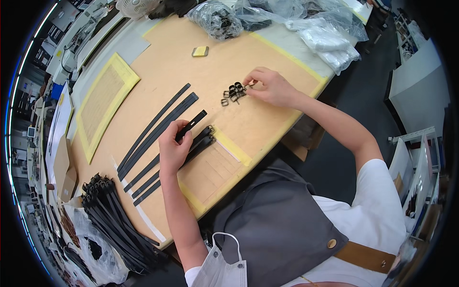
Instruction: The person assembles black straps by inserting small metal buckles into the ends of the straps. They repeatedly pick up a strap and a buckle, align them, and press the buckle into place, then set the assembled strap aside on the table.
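My left hand [175, 146] is closed round a black strap [196, 120], whose slotted end sticks out past the fingers. Two more black straps [160, 126] lie flat to its left, roughly side by side. Just right of that hand, black straps with buckles on their ends [209, 136] lie together, partly hidden by it. Farther right is a small heap of dark metal buckles [234, 92]. At the heap's right edge, my right hand [270, 88] pinches a buckle between thumb and fingertips; the fingers partly cover it.
A thick bundle of black straps [112, 210] hangs at the table's left edge beside a plastic bag [103, 251]. A yellow-taped panel [106, 107] lies at the far left. Plastic-wrapped bags [217, 20] sit at the back. A small yellow-topped block [200, 51] rests mid-table.
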Tool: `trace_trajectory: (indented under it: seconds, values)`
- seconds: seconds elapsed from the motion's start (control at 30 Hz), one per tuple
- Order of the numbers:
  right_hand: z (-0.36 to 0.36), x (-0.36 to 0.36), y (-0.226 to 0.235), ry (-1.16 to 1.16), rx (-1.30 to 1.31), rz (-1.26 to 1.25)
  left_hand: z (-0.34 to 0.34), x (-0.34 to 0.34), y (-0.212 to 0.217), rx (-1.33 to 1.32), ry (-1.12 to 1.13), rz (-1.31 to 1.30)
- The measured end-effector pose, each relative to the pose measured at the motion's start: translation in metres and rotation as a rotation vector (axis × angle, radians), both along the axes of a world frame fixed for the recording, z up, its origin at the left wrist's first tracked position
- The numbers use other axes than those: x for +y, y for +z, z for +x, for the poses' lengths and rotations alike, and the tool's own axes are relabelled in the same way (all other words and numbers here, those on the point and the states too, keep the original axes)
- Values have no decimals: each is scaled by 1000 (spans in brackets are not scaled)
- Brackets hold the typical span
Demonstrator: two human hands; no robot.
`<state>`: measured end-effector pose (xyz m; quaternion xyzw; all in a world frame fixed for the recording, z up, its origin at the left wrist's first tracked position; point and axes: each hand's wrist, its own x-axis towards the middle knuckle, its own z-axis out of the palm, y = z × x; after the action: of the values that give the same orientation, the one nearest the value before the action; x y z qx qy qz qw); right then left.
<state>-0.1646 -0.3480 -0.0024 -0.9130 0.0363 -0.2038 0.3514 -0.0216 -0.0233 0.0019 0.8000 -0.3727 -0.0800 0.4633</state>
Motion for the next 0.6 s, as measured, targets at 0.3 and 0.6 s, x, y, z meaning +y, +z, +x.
trace_trajectory:
  seconds: [0.3, 0.6]
  values:
    - [51, 7, -6, 113, 201, -18, 3, 5, 1, 38, 22, -8]
    - [67, 55, 4, 236, 432, 1132, 4, 10, 4, 16, 27, -102]
